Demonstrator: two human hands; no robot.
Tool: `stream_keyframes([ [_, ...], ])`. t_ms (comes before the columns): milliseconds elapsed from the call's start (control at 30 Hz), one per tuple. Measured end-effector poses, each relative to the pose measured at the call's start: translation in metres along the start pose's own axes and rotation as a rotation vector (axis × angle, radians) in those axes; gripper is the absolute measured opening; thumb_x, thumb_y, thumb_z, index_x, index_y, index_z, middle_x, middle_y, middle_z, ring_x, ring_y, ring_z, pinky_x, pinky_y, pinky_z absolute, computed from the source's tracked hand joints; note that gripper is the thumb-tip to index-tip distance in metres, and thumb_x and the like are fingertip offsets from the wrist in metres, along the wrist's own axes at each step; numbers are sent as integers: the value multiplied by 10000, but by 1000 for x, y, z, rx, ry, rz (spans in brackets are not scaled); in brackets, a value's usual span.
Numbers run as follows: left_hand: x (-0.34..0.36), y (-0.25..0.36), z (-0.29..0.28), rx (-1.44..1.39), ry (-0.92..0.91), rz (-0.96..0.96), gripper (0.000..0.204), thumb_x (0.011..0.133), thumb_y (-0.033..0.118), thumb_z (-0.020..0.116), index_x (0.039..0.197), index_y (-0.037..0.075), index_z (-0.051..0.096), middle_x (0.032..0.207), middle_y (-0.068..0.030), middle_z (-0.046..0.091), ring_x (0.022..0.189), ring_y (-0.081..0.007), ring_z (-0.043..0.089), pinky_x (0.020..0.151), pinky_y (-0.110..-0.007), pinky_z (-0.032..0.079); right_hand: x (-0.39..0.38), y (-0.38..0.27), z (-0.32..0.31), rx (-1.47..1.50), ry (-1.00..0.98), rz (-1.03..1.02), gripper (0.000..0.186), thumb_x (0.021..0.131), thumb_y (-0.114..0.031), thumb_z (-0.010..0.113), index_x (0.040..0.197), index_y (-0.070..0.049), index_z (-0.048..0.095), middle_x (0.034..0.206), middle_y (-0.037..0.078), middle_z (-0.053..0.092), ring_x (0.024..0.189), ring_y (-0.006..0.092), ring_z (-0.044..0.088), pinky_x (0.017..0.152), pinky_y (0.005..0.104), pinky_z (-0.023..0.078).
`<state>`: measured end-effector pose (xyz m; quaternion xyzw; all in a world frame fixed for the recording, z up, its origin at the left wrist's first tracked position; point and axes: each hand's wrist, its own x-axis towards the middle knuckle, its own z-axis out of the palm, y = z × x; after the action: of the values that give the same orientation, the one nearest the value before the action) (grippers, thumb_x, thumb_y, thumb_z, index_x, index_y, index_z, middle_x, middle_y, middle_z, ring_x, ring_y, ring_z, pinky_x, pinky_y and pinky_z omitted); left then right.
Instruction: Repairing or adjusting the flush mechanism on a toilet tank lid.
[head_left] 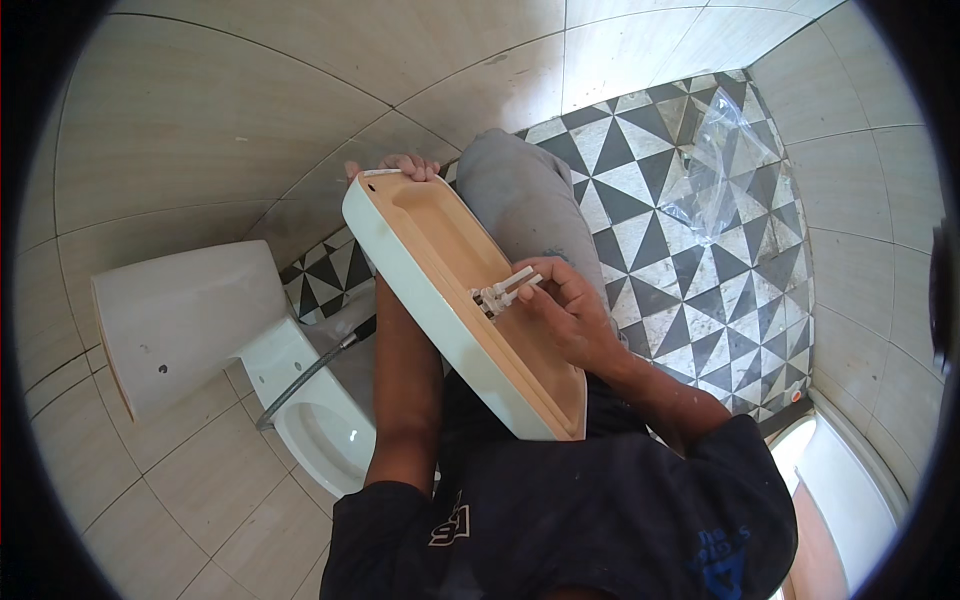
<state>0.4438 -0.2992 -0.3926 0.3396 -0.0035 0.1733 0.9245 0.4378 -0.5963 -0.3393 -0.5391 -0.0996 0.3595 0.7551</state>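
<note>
A toilet tank lid (440, 310), pale on the outside with an unglazed tan underside, lies tilted across my lap, its hollow side facing up. My left hand (408, 166) grips its far end, with the fingertips curled over the edge and the forearm passing beneath. At the middle of the underside sits a flush button assembly (490, 301) with two white rods sticking out. My right hand (572, 312) pinches the rods between thumb and fingers. Part of the assembly lies inside the lid's recess.
To the left stand a toilet tank (190, 325) and a toilet bowl (335, 432), with a grey braided hose (312, 375) beside them. A clear plastic bag (715, 175) rests on the black-and-white patterned floor (660, 325). Tiled walls (230, 110) surround the narrow room.
</note>
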Motion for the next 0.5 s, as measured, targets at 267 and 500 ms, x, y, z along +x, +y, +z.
stream_keyframes([
  [267,-2,3,-11,26,19,-15,859,1099,741,200,940,46,679,874,-77,645,916,-242,596,1070,-447,422,-3,-11,-11,-13,-112,231,96,1116,-123,624,1115,-37,580,875,-5,628,707,36,546,609,228,445],
  [500,1,0,-9,20,39,-13,877,1084,729,251,909,2,708,832,-113,667,849,-248,574,964,-409,427,-1,-18,-14,117,-152,326,127,1132,-177,620,1109,-59,577,839,-4,644,652,43,537,581,225,429],
])
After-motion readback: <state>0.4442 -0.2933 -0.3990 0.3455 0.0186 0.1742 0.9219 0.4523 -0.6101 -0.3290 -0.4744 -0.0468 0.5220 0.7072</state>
